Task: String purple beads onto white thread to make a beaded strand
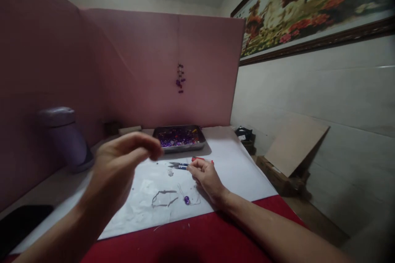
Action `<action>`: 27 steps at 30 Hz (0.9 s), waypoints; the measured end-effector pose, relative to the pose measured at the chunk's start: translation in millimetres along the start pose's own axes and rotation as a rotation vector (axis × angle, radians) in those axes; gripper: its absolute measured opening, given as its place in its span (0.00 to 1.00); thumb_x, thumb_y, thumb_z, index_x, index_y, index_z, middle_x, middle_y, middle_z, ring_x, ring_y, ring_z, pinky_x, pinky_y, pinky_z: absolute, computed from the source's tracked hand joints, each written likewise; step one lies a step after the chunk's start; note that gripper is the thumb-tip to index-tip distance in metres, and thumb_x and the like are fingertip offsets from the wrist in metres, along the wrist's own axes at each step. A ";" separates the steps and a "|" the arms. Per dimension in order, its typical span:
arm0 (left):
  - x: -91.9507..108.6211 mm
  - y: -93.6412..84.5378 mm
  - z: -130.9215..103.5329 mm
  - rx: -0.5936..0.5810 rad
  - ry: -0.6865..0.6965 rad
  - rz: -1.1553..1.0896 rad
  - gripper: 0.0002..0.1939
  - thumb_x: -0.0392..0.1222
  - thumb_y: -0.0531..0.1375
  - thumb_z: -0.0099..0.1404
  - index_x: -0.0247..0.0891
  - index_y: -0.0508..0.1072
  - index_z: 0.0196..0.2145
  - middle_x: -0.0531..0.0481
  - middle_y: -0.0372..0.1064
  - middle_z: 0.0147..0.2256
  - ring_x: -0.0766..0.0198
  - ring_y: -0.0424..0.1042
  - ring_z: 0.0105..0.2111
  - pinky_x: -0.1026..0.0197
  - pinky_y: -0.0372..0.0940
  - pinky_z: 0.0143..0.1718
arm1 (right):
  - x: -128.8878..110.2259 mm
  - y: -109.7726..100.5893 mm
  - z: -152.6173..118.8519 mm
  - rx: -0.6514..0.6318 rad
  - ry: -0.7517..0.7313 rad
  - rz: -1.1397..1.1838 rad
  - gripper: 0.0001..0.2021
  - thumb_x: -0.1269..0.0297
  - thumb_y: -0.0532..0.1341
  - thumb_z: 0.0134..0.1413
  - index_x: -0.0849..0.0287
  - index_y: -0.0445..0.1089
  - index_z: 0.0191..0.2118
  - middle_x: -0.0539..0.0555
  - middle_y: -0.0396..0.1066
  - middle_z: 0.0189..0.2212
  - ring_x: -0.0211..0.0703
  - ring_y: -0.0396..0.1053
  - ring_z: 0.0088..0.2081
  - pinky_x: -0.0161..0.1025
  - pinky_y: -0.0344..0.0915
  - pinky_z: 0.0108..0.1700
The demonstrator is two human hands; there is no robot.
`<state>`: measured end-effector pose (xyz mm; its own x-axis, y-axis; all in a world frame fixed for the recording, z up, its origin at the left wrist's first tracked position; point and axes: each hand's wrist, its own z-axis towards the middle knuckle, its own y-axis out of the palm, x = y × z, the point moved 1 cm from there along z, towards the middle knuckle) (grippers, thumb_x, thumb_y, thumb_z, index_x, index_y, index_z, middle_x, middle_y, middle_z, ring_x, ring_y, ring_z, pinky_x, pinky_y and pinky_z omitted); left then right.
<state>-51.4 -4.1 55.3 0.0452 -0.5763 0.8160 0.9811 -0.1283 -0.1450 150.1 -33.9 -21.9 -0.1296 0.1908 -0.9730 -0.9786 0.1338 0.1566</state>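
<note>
My right hand (208, 178) rests low over the white sheet, thumb and fingers closed on the handle end of small thread snips (179, 166) whose blades point left. A red lighter-like object (202, 160) lies just behind its fingers. In the air at left is my left hand (119, 162), fingers curled together and slightly blurred; anything pinched in the fingertips is hidden. Between the hands lie a clear bead cluster (170, 172), purple beads (187, 200) on thin pale thread, and a bent grey cord (165, 205).
A metal tray (197, 146) of purple beads stands at the back. A bead strand (180, 80) hangs against the pink partition (138, 65). At left are a purple tumbler-like container (68, 139) and a dark flat object (26, 224). Cardboard (296, 144) leans beyond the table's right edge.
</note>
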 end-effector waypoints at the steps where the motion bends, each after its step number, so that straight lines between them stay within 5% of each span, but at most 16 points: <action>1: 6.7 6.8 7.4 0.002 0.014 0.037 0.07 0.36 0.59 0.55 0.37 0.75 0.34 0.48 0.72 0.32 0.62 0.70 0.33 0.60 0.64 0.34 | 0.6 -0.4 0.1 -0.006 0.002 -0.004 0.11 0.60 0.62 0.45 0.60 0.61 0.24 0.40 0.51 0.12 0.27 0.44 0.14 0.29 0.39 0.15; 5: -20.6 26.3 31.1 -0.007 0.009 0.323 0.06 0.36 0.58 0.52 0.36 0.74 0.29 0.49 0.72 0.28 0.63 0.69 0.29 0.61 0.62 0.31 | 2.9 -1.8 0.8 -0.026 -0.005 -0.035 0.11 0.59 0.62 0.45 0.60 0.62 0.25 0.41 0.51 0.12 0.27 0.43 0.14 0.30 0.40 0.15; 10: -82.8 15.4 24.7 -0.047 -0.083 0.524 0.07 0.36 0.56 0.51 0.36 0.74 0.26 0.50 0.71 0.25 0.63 0.68 0.27 0.61 0.61 0.31 | 3.8 -2.0 -0.3 -0.039 -0.035 -0.089 0.11 0.59 0.62 0.45 0.61 0.63 0.25 0.41 0.51 0.13 0.28 0.44 0.15 0.31 0.40 0.16; 13: -85.0 12.5 17.1 -0.093 -0.108 0.501 0.06 0.38 0.57 0.51 0.37 0.74 0.27 0.51 0.71 0.25 0.64 0.67 0.26 0.62 0.60 0.29 | 4.2 -2.5 -0.6 -0.034 -0.043 -0.127 0.11 0.59 0.62 0.45 0.61 0.63 0.25 0.43 0.52 0.14 0.29 0.46 0.16 0.31 0.42 0.17; 18: -73.4 31.6 5.0 -0.201 -0.001 0.571 0.06 0.37 0.58 0.54 0.37 0.75 0.29 0.49 0.71 0.27 0.62 0.66 0.30 0.60 0.61 0.32 | 6.1 -4.4 0.4 -0.040 -0.048 -0.176 0.11 0.58 0.62 0.46 0.61 0.64 0.25 0.43 0.53 0.15 0.30 0.47 0.17 0.31 0.43 0.18; 27: -88.9 41.7 -1.2 -0.347 0.088 0.756 0.05 0.33 0.57 0.54 0.37 0.72 0.30 0.48 0.69 0.30 0.59 0.65 0.33 0.59 0.59 0.35 | 4.2 -3.1 -1.6 -0.042 -0.088 -0.204 0.10 0.59 0.61 0.47 0.62 0.66 0.26 0.45 0.55 0.16 0.31 0.49 0.19 0.32 0.45 0.20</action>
<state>-14.7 40.8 -24.0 0.6390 -0.6658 0.3851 0.5780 0.0854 -0.8115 152.4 -35.1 -26.7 0.0841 0.2486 -0.9649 -0.9892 0.1376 -0.0508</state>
